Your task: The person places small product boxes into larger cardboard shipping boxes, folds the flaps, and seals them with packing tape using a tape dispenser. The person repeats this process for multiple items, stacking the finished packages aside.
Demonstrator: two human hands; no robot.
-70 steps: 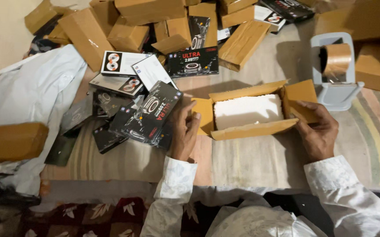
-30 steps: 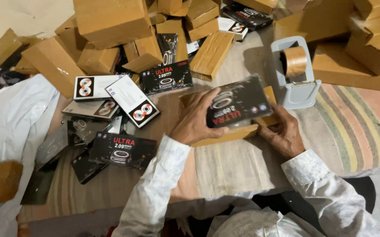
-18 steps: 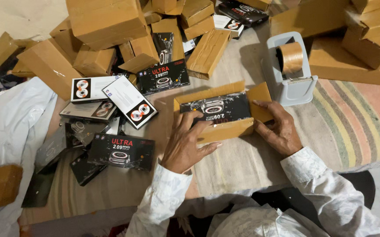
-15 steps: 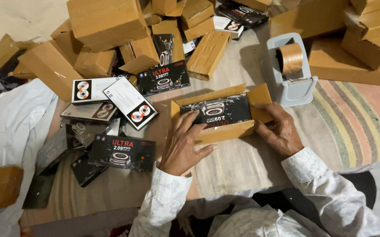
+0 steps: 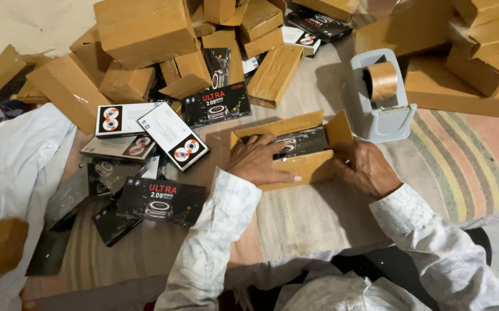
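The open cardboard box (image 5: 295, 164) is lying on the striped cloth (image 5: 462, 167), approx. in the middle of the view, and I am taking it as the landmark. A black product box (image 5: 301, 141) is sitting inside it, w/ the top face showing between the raised flaps.

The left hand (image 5: 258, 161) is resting on the left part of the cardboard box, fingers spread flat and laid across the front flap, fingertips pointing right. The right hand (image 5: 367, 167) is touching the right end of the cardboard box, fingers curled round the corner under the right flap; how hard it is gripping, I cannot tell. Both arms are wearing white patterned sleeves.

Just right of the cardboard box, a grey tape dispenser (image 5: 379, 103) w/ a brown tape roll is standing. Behind the cardboard box, a black retail box w/ red lettering (image 5: 215, 103) is lying, and further behind it a heap of closed brown cartons (image 5: 145, 34) is piling up. Left of the cardboard box, several flat retail boxes, white and black (image 5: 171, 135), are lying scattered, some overlapping. Front-left, one more black box w/ red lettering (image 5: 160, 198) is lying. Far left, white plastic bags (image 5: 13, 161) are covering the cloth.
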